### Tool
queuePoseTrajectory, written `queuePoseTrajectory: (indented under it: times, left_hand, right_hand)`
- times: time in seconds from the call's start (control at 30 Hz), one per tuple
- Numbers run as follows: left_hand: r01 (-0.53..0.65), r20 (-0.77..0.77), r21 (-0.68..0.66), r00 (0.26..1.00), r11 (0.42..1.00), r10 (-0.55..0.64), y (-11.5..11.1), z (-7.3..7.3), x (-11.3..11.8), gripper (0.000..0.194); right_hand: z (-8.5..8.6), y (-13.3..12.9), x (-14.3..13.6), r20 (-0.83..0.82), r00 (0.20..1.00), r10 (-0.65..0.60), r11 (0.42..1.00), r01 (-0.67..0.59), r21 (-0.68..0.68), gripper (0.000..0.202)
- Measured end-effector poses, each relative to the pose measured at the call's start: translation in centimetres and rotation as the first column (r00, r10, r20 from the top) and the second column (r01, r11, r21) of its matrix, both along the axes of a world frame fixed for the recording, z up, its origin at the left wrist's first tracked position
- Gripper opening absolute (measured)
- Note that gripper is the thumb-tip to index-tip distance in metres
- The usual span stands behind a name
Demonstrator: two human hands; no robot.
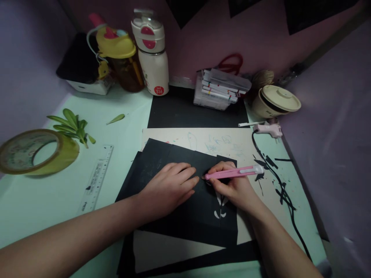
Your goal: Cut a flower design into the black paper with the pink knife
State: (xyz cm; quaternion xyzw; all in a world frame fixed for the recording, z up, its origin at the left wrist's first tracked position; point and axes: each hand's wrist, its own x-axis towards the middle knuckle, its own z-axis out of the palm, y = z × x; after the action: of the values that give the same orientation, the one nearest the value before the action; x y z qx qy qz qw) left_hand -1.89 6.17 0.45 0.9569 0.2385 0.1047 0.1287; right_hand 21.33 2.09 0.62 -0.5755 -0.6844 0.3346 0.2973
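A sheet of black paper (185, 220) lies over a white board marked with faint drawings, and curved white openings show through its right part. My left hand (171, 185) rests flat on the sheet with its fingers stretched toward the right. In my right hand (232, 185) is a pink pen-style craft knife (232, 172) with a clear end. Its tip points left and meets the black paper close to my left fingertips. The blade itself is too small to make out.
A roll of tape (65, 154), a clear ruler (97, 177) and a leafy sprig (71, 125) lie at left. Bottles (153, 65), a box of markers (217, 90) and a lidded bowl (275, 102) stand behind. A black cord (285, 193) and black paper scraps (271, 162) lie at right.
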Motion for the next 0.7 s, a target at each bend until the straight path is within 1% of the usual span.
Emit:
queuePoseTrajectory:
  times: [0.27, 0.57, 0.7]
  left_hand:
    - [-0.002, 0.01, 0.022, 1.0, 1.0, 0.002, -0.01, 0.08, 0.05, 0.025]
    - [0.0, 0.028, 0.044, 1.0, 0.999, -0.001, -0.02, -0.26, 0.01, 0.026]
    - [-0.002, 0.047, 0.033, 0.999, 0.999, 0.001, -0.01, -0.35, 0.01, 0.026]
  right_hand:
    - [0.04, 0.09, -0.06, 0.008, 1.0, -0.018, 1.0, 0.018, 0.009, 0.007]
    - [-0.1, 0.02, -0.36, -0.01, 0.999, -0.053, 0.998, 0.053, 0.031, 0.005]
    - [-0.07, -0.11, -0.03, 0.003, 1.0, -0.029, 0.998, 0.029, 0.058, 0.006]
